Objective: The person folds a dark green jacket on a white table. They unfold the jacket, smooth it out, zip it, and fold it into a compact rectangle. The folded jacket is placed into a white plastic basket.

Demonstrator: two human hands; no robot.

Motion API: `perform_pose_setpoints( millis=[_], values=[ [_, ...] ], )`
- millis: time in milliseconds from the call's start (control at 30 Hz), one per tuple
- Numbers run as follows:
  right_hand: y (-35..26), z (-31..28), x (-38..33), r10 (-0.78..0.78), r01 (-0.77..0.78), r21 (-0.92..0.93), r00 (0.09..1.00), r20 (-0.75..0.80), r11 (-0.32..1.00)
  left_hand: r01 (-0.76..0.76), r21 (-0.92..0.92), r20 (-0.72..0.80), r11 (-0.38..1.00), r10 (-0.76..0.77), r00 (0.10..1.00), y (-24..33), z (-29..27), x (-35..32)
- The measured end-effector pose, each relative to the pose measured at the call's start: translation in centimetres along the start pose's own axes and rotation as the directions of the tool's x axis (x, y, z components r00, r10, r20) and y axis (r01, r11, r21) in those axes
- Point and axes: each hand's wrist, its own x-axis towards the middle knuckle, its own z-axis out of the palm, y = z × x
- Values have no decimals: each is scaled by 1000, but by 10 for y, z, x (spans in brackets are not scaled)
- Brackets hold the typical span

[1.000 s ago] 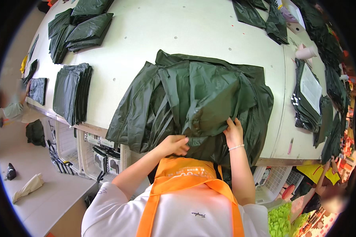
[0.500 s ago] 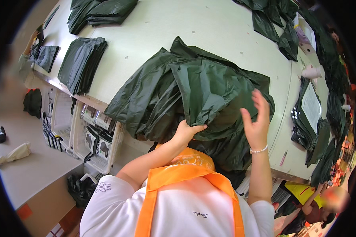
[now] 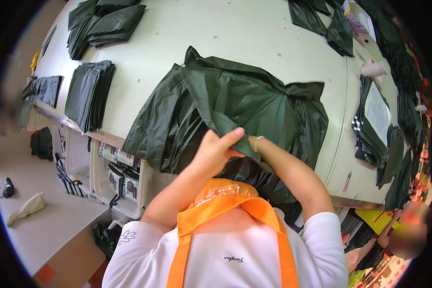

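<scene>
A dark green rain jacket of thin, shiny fabric lies spread and rumpled at the near edge of the table, partly hanging over it. My left hand is closed on a folded edge of the jacket, its thumb pressed on top of the cloth. My right hand reaches in under a flap of the jacket beside the left; only its wrist, with a beaded bracelet, shows. The cloth and my left hand hide its fingers.
Folded green garments are stacked on the left, with more at the far left. White baskets of packages stand below the table edge. On the right lie a paper sheet on green cloth, a white cup and a pink pen. Another person works at lower right.
My right hand has come down and left, from raised and open above the jacket to under its flap. The left hand has shifted slightly up, and the jacket's upper layer is spread wider.
</scene>
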Motion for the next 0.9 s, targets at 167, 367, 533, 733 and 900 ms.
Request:
perform_pose_setpoints(
  millis=[167,367,533,733,900],
  values=[
    [-78,-27,-118,-120,195,46,755,-645,980,-86,460,121,884,34,992,39,-94,6],
    [0,21,-173,-147,-241,-291,478,-866,926,-426,818,115,387,616,780,31,-48,39],
    [32,28,-126,-450,-189,-458,85,-889,869,-532,847,433,10,567,700,43,-54,85],
    [-8,-22,-167,-262,314,-222,91,-961,923,-192,975,221,-111,439,871,104,-117,87],
    [-11,-61,-182,-322,-212,-483,516,-794,850,25,871,384,-490,713,586,69,-147,99]
  ],
)
